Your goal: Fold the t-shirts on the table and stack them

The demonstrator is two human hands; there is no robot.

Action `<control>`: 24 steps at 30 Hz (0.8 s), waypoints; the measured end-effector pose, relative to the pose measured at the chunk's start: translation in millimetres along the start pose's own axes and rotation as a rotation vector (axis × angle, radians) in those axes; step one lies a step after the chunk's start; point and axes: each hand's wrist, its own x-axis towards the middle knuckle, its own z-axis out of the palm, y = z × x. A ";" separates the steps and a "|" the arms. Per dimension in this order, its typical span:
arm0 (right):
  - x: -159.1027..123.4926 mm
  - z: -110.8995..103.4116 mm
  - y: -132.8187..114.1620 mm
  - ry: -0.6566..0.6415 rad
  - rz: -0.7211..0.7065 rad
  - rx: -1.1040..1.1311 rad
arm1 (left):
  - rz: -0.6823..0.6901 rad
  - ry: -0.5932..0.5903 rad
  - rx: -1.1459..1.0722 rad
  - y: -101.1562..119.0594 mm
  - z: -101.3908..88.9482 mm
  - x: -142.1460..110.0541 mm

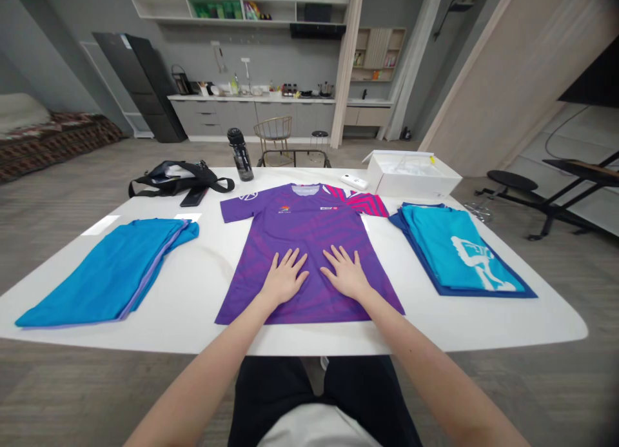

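No readable text; purple shirt [309,231] prints [284,209] too small.

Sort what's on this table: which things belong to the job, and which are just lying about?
Belongs to the job:
purple shirt, flat under left hand and right hand
probably the left garment pile and right garment pile

Apparently just lying about:
black bottle
black bag
dark phone
white box
small white object, unclear what

A black bag [157,171] lies beside a dark phone [194,197], a dark bottle [240,155] upright nearby. Well apart, to the right, sits an open white box [420,184]. Behind, a dark refrigerator [147,86] stands near grey cabinets [207,119].
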 end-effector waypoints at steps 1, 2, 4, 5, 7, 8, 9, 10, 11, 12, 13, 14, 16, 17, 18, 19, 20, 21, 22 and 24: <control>-7.5 -0.4 -1.1 -0.006 0.007 -0.005 | -0.008 -0.005 -0.002 2.6 0.0 -6.1; -15.5 -0.7 -1.5 -0.009 0.017 -0.011 | -0.016 -0.007 -0.003 4.5 -0.2 -12.4; -32.6 -0.8 -1.4 -0.008 0.033 -0.026 | -0.036 -0.004 -0.003 7.1 -1.5 -25.2; -41.4 -0.7 -1.3 -0.003 0.038 -0.033 | -0.046 0.001 -0.002 8.3 -2.3 -31.4; -58.2 -0.4 -1.7 0.010 0.048 -0.039 | -0.065 0.010 0.000 11.0 -4.3 -43.1; -65.8 -0.3 -2.3 0.015 0.054 -0.039 | -0.073 0.013 0.001 12.7 -5.4 -48.4; -72.7 -0.3 -3.0 0.018 0.059 -0.038 | -0.079 0.013 0.002 14.6 -6.4 -53.3; -78.6 -0.5 -3.7 0.018 0.065 -0.036 | -0.084 0.010 0.002 16.6 -7.3 -57.7; -83.8 -0.6 -4.5 0.016 0.070 -0.032 | -0.089 0.008 0.004 18.7 -8.1 -61.8; -88.2 -0.8 -5.1 0.012 0.077 -0.028 | -0.093 0.006 0.006 20.8 -8.9 -65.5; -92.0 -0.9 -5.5 0.008 0.084 -0.023 | -0.095 0.004 0.008 22.8 -9.4 -68.8; -95.3 -0.9 -5.8 0.005 0.092 -0.018 | -0.099 0.004 0.010 24.6 -9.9 -71.8; -101.4 -0.2 -6.3 -0.002 0.108 -0.009 | -0.102 0.005 0.011 27.6 -10.5 -76.9; -104.4 0.4 -6.5 -0.006 0.115 -0.008 | -0.104 0.007 0.010 28.9 -10.6 -79.1; -107.5 1.2 -7.0 -0.011 0.121 -0.008 | -0.105 0.009 0.008 30.0 -10.7 -81.2; -110.7 2.0 -7.7 -0.016 0.127 -0.011 | -0.106 0.011 0.006 31.1 -10.6 -83.2; -113.8 2.8 -8.7 -0.020 0.132 -0.015 | -0.105 0.014 0.004 32.3 -10.4 -85.1; -117.0 3.3 -9.9 -0.023 0.136 -0.019 | -0.104 0.015 0.001 33.5 -10.2 -87.1; -119.8 3.5 -11.3 -0.024 0.140 -0.023 | -0.103 0.014 -0.002 34.7 -10.1 -88.9; -123.5 1.9 -13.6 -0.025 0.145 -0.022 | -0.103 0.009 -0.008 36.8 -10.5 -91.7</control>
